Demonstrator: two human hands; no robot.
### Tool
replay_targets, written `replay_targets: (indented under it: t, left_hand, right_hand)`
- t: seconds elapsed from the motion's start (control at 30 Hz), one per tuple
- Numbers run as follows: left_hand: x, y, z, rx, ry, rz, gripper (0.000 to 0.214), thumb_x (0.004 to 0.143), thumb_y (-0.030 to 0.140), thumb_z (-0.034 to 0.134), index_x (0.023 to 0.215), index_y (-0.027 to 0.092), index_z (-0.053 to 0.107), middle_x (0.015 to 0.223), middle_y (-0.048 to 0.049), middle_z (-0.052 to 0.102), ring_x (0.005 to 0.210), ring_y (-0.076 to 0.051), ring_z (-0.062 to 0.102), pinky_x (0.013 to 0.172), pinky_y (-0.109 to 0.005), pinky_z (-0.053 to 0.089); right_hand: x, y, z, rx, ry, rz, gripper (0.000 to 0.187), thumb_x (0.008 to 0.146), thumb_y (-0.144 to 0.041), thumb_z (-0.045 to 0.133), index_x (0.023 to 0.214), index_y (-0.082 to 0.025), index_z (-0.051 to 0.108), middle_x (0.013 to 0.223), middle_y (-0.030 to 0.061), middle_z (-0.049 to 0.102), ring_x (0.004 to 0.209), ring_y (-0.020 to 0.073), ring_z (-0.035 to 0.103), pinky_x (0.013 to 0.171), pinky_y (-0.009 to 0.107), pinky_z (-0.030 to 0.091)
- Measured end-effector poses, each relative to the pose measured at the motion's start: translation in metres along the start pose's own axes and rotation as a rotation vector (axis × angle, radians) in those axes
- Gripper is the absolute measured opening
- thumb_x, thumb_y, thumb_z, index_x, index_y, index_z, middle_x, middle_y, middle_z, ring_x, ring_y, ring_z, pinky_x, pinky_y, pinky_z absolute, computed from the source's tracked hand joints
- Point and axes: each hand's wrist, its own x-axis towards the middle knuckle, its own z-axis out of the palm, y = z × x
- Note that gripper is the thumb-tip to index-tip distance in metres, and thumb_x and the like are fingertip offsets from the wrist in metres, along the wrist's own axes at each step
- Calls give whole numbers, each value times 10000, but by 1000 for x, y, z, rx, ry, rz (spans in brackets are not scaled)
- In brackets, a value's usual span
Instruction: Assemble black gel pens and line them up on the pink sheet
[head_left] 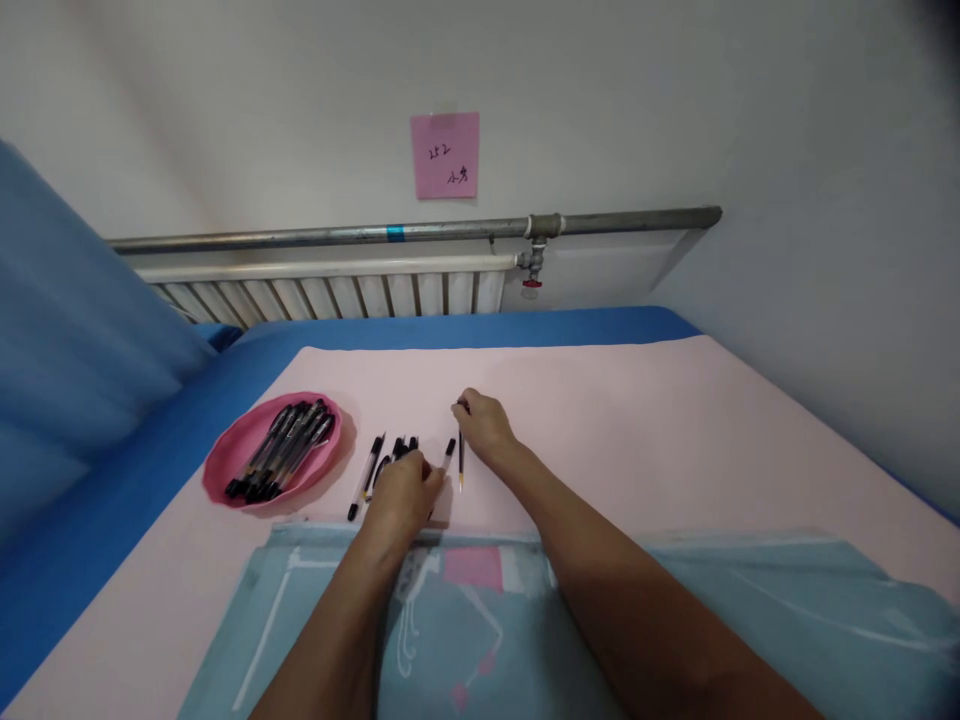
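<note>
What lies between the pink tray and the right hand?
In the head view, several loose pens and the left hand lie between the pink tray and the right hand.

Near the middle of the table (637, 430), the right hand (486, 425) pinches the upper end of a slim dark pen refill (461, 455), its yellowish end pointing toward the near edge. The left hand (401, 490) touches a black-capped pen (450, 448); its grip is hidden. Beside that hand lie loose pens (366, 480). Toward the left edge, a pink bowl (216, 482) holds piled pens (285, 450). Teal printed cloth (307, 610) covers the near edge; beyond the far edge stands a white radiator (375, 297).
</note>
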Motion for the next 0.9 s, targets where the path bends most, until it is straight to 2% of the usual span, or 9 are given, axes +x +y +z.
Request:
replay_targets:
  t: [0.23,0.43,0.6,0.9]
  left_hand:
    - [6,-20,-16,-70,86,-53,236,785,333,446,747,166,607,673,-51,650,617,-147,562,540,-232,317]
    - [6,-28,-28,-90,111,-94,259,794,348,420,769,162,599,634,-35,629,572,-134,542,524,-223,307]
    - [5,-30,-27,-70,110,-83,265,798,358,421,752,163,595,635,-35,629,582,-134,545,522,-220,303]
    - [8,-30,-26,-24,88,-77,265,796,347,425,815,160,613,719,-58,662,652,-153,573,561,-230,328]
  right_hand:
    - [-8,-11,10,-98,-71,-37,191,842,-286,402,884,-190,563,831,59,639,739,165,563,605,238,358]
    - [-7,-8,3,-134,-129,-21,175,846,-249,391,883,-183,548,851,63,625,728,158,561,583,229,353]
    - [-4,-1,-3,-192,-165,1,112,792,-175,448,823,-149,552,781,95,613,660,174,549,546,248,332]
    - [-16,-18,14,-193,-201,-57,138,814,-210,433,883,-161,543,825,91,615,689,172,556,546,241,338]
